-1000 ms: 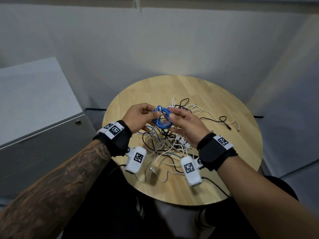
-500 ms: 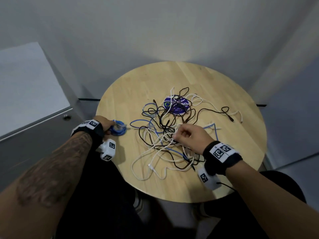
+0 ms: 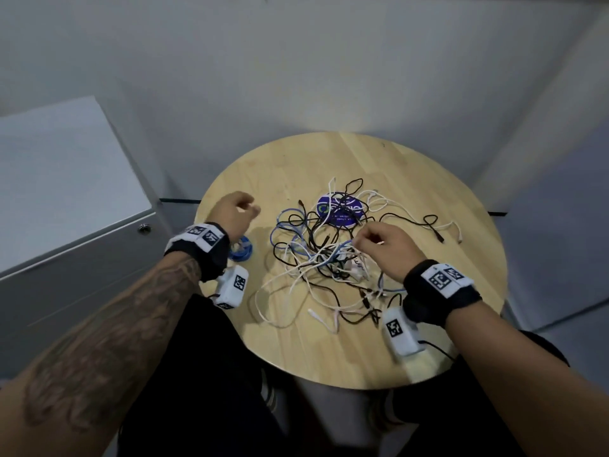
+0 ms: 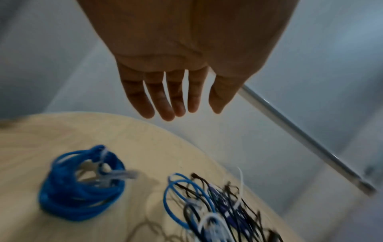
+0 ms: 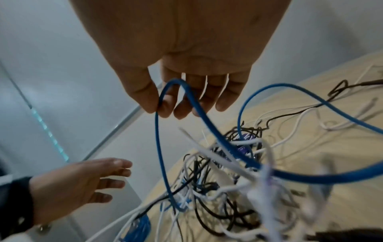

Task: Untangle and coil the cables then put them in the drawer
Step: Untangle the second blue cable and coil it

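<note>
A coiled blue cable [image 3: 243, 253] [image 4: 81, 188] lies on the round wooden table [image 3: 362, 351] near its left edge, partly hidden by my left wrist. My left hand [image 3: 247, 209] [image 4: 180, 111] hovers just beyond it with straight, empty fingers. A tangle of black, white and blue cables [image 3: 329, 258] covers the middle of the table. My right hand [image 3: 359, 244] [image 5: 161, 109] pinches a loop of a loose blue cable [image 5: 186, 91] between thumb and forefinger, lifted a little above the tangle.
A grey cabinet [image 3: 66, 225] with a closed drawer front and a small lock [image 3: 144, 228] stands left of the table. A round purple sticker [image 3: 342, 211] lies under the cables at the back. Grey walls close in behind and to the right.
Both hands held the blue coil a second ago. My left hand set it down at the table's left and has let go and risen. My right hand has picked a blue cable from the tangle.
</note>
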The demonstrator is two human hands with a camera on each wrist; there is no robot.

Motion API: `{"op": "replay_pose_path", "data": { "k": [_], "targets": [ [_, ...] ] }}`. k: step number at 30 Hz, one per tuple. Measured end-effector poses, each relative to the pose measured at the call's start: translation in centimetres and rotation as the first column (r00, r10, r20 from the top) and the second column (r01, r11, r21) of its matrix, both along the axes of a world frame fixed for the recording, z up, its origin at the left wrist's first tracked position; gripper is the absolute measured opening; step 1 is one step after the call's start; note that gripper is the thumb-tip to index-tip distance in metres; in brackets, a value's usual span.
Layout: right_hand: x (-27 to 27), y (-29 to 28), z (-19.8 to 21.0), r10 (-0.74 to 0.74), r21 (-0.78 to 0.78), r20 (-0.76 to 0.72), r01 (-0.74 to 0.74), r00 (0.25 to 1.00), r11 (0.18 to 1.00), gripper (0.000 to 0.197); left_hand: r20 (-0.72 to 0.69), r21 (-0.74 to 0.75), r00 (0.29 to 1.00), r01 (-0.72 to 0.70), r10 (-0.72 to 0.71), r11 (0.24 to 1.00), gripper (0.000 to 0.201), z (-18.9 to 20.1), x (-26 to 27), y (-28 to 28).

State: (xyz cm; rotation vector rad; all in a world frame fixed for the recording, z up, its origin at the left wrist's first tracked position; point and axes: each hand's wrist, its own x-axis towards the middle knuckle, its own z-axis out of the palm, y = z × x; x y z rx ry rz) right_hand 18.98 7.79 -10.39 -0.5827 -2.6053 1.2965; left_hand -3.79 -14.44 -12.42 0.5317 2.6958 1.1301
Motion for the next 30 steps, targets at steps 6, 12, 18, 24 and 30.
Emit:
{"op": "replay_pose_path", "data": {
  "k": [6,12,18,24,30],
  "targets": [
    [1.2,0.4,2.7,-0.041,-0.099,-0.068,0.034,0.997,0.994,0.014,0.131,-0.411,0.946,0.323,-0.295,0.853,0.060,-3.0,2.8,4.1],
    [1.5,1.4,6.0,-0.136,-0.145,-0.227,0.104,0.964,0.984,0.015,0.218,-0.189,0.959,0.225,-0.182,0.956,0.030,-4.9,3.3,4.5],
    [0.1,2.5,10.8,-0.222,-0.222,-0.374,0.145,0.900,0.964,0.020,0.050,0.139,0.979,0.190,-0.199,0.972,0.036,1.3,5.4,5.5],
    [-2.1,1.9,15.2,-0.169,-0.177,-0.418,0.102,0.893,0.979,0.020,-0.017,0.371,0.859,0.480,-0.512,0.794,0.029,9.9,10.9,9.9],
    [-0.7,4.2,21.2,-0.456,-0.504,-0.543,0.161,0.705,0.848,0.019,-0.033,0.216,0.866,0.494,-0.500,0.842,0.009,8.4,9.4,9.5]
  ]
}}
